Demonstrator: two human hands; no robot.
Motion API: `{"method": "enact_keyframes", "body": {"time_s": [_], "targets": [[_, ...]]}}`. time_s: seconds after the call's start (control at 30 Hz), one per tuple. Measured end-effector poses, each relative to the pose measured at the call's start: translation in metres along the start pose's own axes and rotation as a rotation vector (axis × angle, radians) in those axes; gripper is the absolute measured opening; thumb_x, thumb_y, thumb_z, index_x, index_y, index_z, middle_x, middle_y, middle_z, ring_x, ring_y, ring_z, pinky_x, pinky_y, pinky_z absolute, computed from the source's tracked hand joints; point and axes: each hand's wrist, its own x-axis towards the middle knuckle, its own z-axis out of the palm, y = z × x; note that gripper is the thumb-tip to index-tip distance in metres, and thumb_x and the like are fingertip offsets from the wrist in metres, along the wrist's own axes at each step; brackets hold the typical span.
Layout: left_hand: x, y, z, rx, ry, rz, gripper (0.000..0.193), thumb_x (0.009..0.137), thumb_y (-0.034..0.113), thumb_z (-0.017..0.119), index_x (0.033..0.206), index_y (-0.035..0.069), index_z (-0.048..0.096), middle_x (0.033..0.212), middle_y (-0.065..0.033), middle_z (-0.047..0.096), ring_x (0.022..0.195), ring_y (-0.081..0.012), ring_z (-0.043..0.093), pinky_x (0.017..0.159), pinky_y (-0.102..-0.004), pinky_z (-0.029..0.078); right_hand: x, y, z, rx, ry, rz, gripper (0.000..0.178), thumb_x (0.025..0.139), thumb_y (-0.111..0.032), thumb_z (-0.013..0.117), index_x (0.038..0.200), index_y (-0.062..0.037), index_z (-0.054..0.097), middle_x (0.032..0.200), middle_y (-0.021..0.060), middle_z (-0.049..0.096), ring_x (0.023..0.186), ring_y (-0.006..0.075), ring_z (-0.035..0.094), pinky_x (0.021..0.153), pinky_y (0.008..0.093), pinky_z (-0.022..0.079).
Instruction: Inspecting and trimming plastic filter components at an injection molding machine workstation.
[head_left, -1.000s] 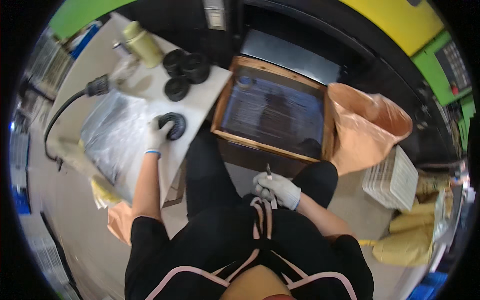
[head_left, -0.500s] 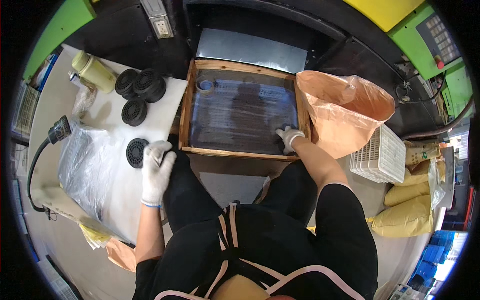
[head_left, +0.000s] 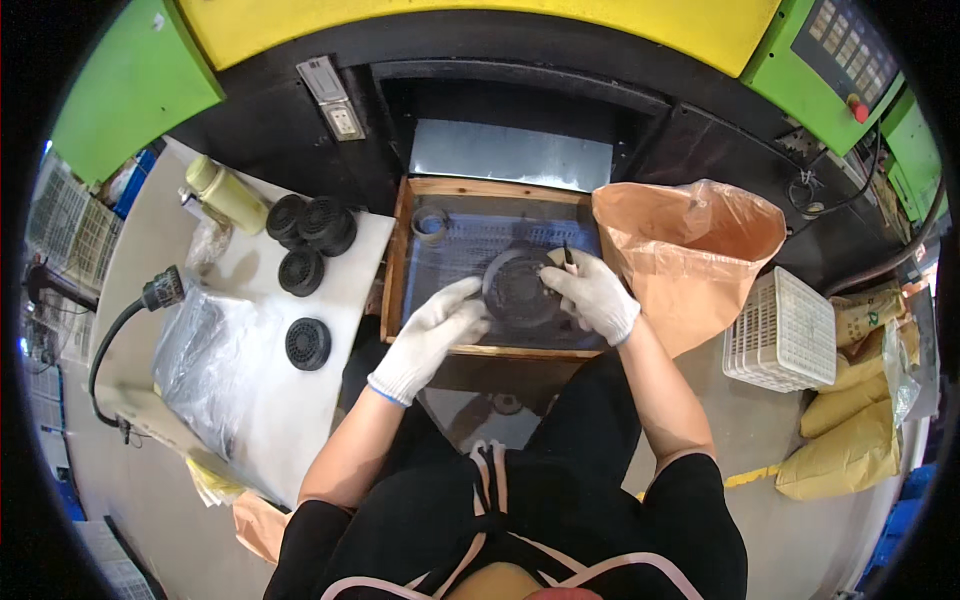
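Note:
Over the tray, a black round grille-faced part (head_left: pixel 518 287) is held up between my hands, slightly blurred. My left hand (head_left: pixel 435 330), in a white knitted glove, closes at its left rim. My right hand (head_left: pixel 595 295), gloved likewise, is closed by its right rim around a slim tool (head_left: pixel 569 258) with a dark tip; its kind is not clear. Beneath lies a wood-framed tray (head_left: pixel 398 265) with a dark, shiny bottom. A ring like a tape roll (head_left: pixel 430 226) rests in its far left corner.
On the white table (head_left: pixel 265 400) at left are several black round parts (head_left: pixel 308 344), clear plastic film (head_left: pixel 205 345) and a yellow-green bottle (head_left: pixel 228 195). An open copper-coloured bag (head_left: pixel 660 260) and white crate (head_left: pixel 782 335) stand right. Behind is a machine with a metal chute (head_left: pixel 510 155).
My left hand has moved from the table edge to over the tray. My right hand has risen from the tray, now with a slim tool, and a black round part is between my hands.

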Motion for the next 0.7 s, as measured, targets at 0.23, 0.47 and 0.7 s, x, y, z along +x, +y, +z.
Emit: {"method": "enact_keyframes", "body": {"time_s": [0.23,0.47,0.7], "targets": [[-0.01,0.039,0.035,-0.049,-0.071,0.057,0.038,0.096,0.01,0.06,0.132,-0.001,0.054,0.107,-0.0054,0.068,0.086,-0.0112,0.065,0.078,-0.0241,0.054,-0.027,-0.002,0.026,0.555,-0.061,-0.053,0.036,0.101,-0.042,0.048,0.102,-0.0073,0.058,0.059,-0.0028,0.049,0.04,0.0053,0.038,0.031,0.0209,0.037],[-0.015,0.049,0.041,0.344,-0.051,0.517,0.025,0.093,-0.001,0.059,0.116,0.003,0.066,0.118,-0.0069,0.065,0.107,-0.015,0.061,0.093,-0.0267,0.048,-0.053,-0.016,0.027,0.448,-0.093,0.008,0.043,0.102,-0.046,0.04,0.099,-0.0072,0.06,0.059,-0.0014,0.049,0.041,0.006,0.04,0.033,0.0214,0.036],[-0.026,0.036,0.032,0.11,0.147,0.563,0.025,0.102,0.011,0.053,0.122,0.001,0.063,0.124,-0.012,0.063,0.111,-0.0195,0.062,0.098,-0.0325,0.049,-0.064,-0.026,0.053,0.375,-0.043,-0.138,0.025,0.099,-0.031,0.058,0.096,-0.0065,0.061,0.063,-0.0029,0.054,0.045,0.0028,0.045,0.038,0.0183,0.037]]}}
